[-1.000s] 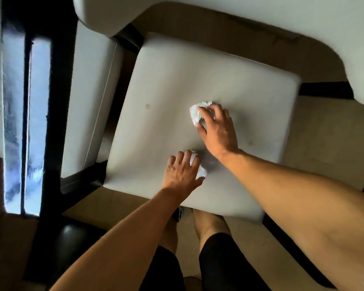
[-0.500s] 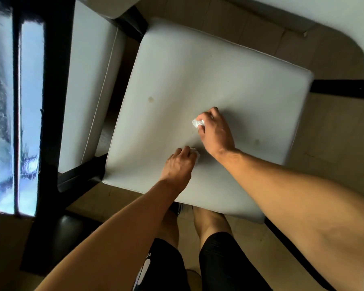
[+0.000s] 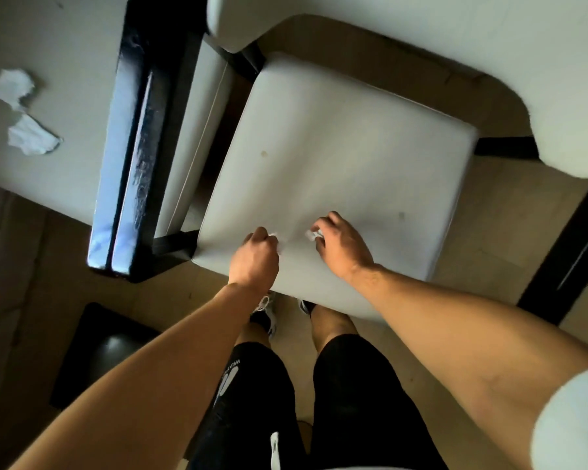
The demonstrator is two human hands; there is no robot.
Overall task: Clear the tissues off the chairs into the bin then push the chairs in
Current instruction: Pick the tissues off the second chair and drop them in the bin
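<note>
Nearest, at six o'clock, the left hand (image 3: 254,258) is curling tight around a tissue (image 3: 275,237), only a white scrap peeking out. Just right, the right hand (image 3: 339,246) is balling up a second tissue (image 3: 313,235) over the chair seat (image 3: 336,154). Farther off, at ten o'clock, two loose tissues (image 3: 21,110) are lying on another chair (image 3: 68,45)

Beige tiled floor (image 3: 510,239) runs beneath the furniture. White table (image 3: 421,25) edge spans twelve to three o'clock. Black shorts (image 3: 347,395) and sneakers (image 3: 265,313) at six o'clock.
</note>
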